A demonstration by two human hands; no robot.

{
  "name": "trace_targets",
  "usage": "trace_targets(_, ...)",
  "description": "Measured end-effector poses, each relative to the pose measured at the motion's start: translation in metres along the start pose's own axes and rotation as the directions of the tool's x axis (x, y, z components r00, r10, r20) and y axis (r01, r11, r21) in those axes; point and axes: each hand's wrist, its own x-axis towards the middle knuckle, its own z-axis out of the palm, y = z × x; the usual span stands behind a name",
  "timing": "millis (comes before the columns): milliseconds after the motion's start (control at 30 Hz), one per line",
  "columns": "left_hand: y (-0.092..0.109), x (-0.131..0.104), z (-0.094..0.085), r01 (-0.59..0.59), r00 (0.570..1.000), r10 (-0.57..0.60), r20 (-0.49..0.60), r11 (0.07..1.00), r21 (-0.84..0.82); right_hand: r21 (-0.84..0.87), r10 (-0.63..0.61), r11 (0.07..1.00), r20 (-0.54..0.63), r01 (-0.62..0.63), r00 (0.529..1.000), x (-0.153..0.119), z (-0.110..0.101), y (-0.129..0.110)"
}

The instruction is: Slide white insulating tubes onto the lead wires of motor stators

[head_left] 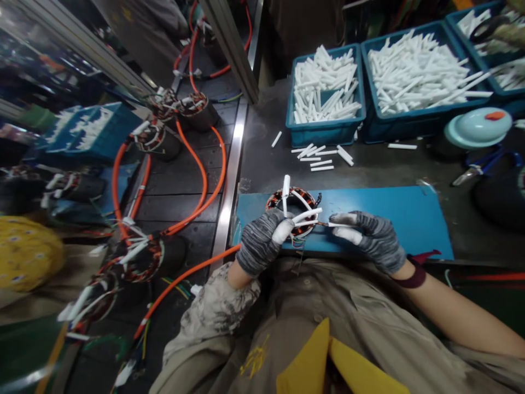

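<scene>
Yellow collar flaps (305, 361) are hanging closest to me. Beyond them, the left hand (260, 243) is pinching white-sleeved leads (308, 215) at the wound ring (307, 196), and the right hand (375, 238) is pinching a slim white sleeve (338, 225) between thumb and fingers. Copper-orange and black, the ring is lying on the blue mat (410, 213). I'm judging it heavy and stiff, best taken by its outer rim; its leads are looking bendy, the sleeves light, probably slick.
</scene>
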Motion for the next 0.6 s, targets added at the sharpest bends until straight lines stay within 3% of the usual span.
trace_targets(167,0.000,0.004,-0.002,-0.009,1.000,0.011,-0.025,0.998,0.057,0.030,0.036,0.999,0.030,-0.037,0.999,-0.004,0.011,0.001)
trace_targets(333,-0.001,0.002,-0.002,0.019,1.000,-0.020,0.023,0.999,0.035,-0.191,-0.089,0.978,-0.006,0.086,0.996,-0.004,0.019,-0.003)
trace_targets(400,-0.001,0.000,0.000,-0.022,1.000,0.023,-0.008,0.997,0.071,-0.080,-0.018,0.996,0.111,0.027,0.994,-0.002,0.018,-0.007)
trace_targets(500,0.000,-0.001,0.004,-0.048,0.998,0.054,-0.043,0.991,0.123,0.074,0.127,0.985,0.293,-0.155,0.948,0.004,0.014,-0.017)
trace_targets(600,0.002,0.000,0.005,0.043,0.999,-0.043,0.000,0.997,0.065,0.101,0.202,0.966,0.278,-0.238,0.939,0.009,0.017,-0.027)
